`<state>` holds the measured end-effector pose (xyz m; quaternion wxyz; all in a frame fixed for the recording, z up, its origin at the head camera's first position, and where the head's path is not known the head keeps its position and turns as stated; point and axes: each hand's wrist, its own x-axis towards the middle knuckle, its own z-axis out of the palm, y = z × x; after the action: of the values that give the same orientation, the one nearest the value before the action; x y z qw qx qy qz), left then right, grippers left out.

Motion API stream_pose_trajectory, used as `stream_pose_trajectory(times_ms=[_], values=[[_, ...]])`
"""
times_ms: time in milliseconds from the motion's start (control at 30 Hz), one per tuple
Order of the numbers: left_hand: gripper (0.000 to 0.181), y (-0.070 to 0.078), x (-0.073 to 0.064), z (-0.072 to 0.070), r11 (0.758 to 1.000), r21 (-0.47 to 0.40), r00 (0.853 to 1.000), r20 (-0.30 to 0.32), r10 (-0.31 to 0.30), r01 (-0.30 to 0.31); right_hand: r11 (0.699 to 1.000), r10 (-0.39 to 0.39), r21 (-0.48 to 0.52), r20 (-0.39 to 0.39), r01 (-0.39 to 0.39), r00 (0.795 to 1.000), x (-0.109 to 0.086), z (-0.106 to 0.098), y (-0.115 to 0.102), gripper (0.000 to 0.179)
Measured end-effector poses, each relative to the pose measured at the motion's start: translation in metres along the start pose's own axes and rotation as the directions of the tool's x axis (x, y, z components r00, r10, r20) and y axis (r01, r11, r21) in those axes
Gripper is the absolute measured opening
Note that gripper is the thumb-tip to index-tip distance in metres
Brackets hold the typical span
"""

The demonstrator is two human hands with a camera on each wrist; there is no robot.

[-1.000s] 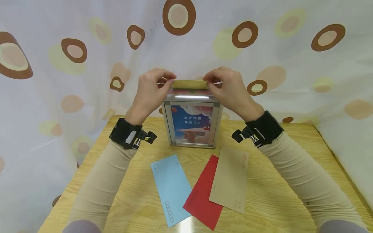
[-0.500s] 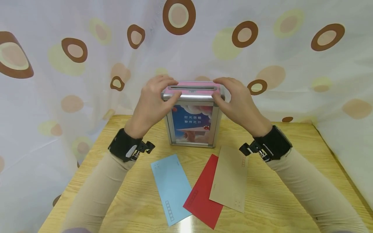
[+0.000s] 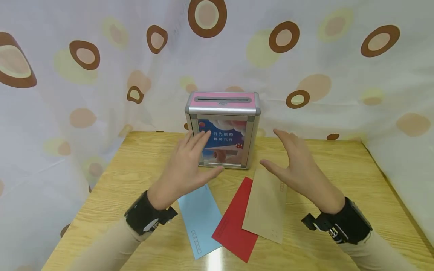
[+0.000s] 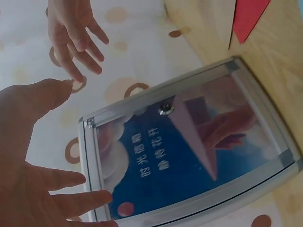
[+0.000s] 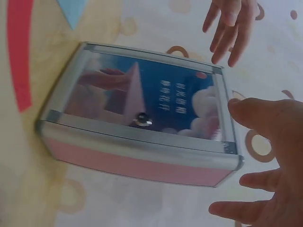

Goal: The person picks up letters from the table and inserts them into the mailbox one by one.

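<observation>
A pink and silver letter box [image 3: 222, 110] with a slot [image 3: 222, 99] in its top stands upright at the back of the table. My left hand [image 3: 184, 165] hovers in front of its lower left side with fingers spread and nothing in them. Off the box's right side, my right hand [image 3: 301, 169] is likewise empty, thumb and fingers apart. On the table in front lie a blue envelope [image 3: 200, 222], a red envelope [image 3: 235, 226] and a tan envelope [image 3: 266, 207]; the tan one overlaps the red, and the red overlaps the blue. In the right wrist view a round lock [image 5: 143, 119] shows on the box front.
The wooden table [image 3: 325, 226] ends against a patterned cloth [image 3: 230, 60] that hangs behind the box and along both sides. A strap with a small camera sits on each wrist.
A yellowish envelope, held by both hands at the slot one second ago, has gone down out of sight into the box. Both hands have since left the box top and come down toward me, spreading apart.
</observation>
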<state>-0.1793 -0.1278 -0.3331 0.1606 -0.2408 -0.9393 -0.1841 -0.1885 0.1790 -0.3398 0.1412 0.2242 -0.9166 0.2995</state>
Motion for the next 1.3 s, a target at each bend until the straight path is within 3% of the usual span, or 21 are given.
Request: stream_pose_trajectory(times_ms=[200,333,567,767,1000,1300], values=[[0.100,0.007,-0.028,0.031,0.995,-0.022,0.985,0.148,-0.093,0.097,0.996,0.094,-0.008,0.055,-0.094,0.994,-0.032,0.028,0.011,0.089],[0.105,0.012,-0.039,0.051,0.989,-0.030,0.972,0.191,-0.139,0.148,0.988,0.150,-0.049,0.054,-0.148,0.987,-0.048,0.046,0.015,0.092],[0.114,0.024,-0.049,0.075,0.977,-0.011,0.942,0.270,-0.201,0.212,0.978,0.173,-0.116,0.002,-0.172,0.985,-0.069,0.065,0.019,0.095],[0.115,0.033,-0.062,0.089,0.966,-0.009,0.912,0.332,-0.240,0.257,0.946,0.290,-0.168,0.062,-0.276,0.955,-0.080,0.067,0.023,0.101],[0.114,0.037,-0.072,0.099,0.968,0.002,0.907,0.349,-0.237,0.252,0.907,0.402,-0.179,0.107,-0.380,0.909,-0.089,0.068,0.031,0.110],[0.114,0.041,-0.077,0.102,0.967,0.002,0.899,0.370,-0.236,0.254,0.901,0.422,-0.171,0.123,-0.400,0.898,-0.081,0.077,0.054,0.111]])
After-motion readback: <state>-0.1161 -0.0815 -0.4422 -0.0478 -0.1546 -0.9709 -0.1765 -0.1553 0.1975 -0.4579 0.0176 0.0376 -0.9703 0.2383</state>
